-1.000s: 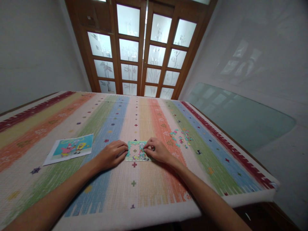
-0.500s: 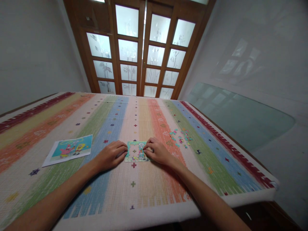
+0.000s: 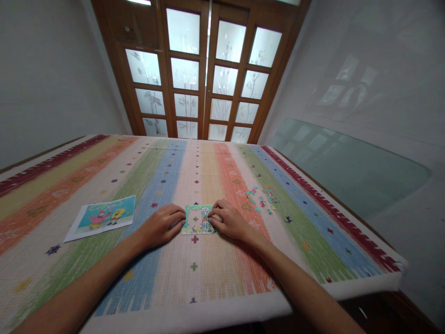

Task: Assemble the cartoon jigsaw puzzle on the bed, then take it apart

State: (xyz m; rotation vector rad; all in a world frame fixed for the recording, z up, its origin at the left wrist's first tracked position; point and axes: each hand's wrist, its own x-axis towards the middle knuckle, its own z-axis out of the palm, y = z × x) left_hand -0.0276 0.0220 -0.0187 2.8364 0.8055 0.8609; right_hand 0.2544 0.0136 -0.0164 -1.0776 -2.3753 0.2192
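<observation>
L hand (image 3: 166, 223) still at puzzle (image 3: 199, 229) L edge, R hand (image 3: 229, 221) still over R side, can't tell either grip

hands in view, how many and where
2: the left hand at the left edge of the partly assembled puzzle, the right hand over its right side. Some fingers are hidden.

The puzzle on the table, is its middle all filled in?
No, the striped tablecloth shows through the hole in the middle of the puzzle.
</observation>
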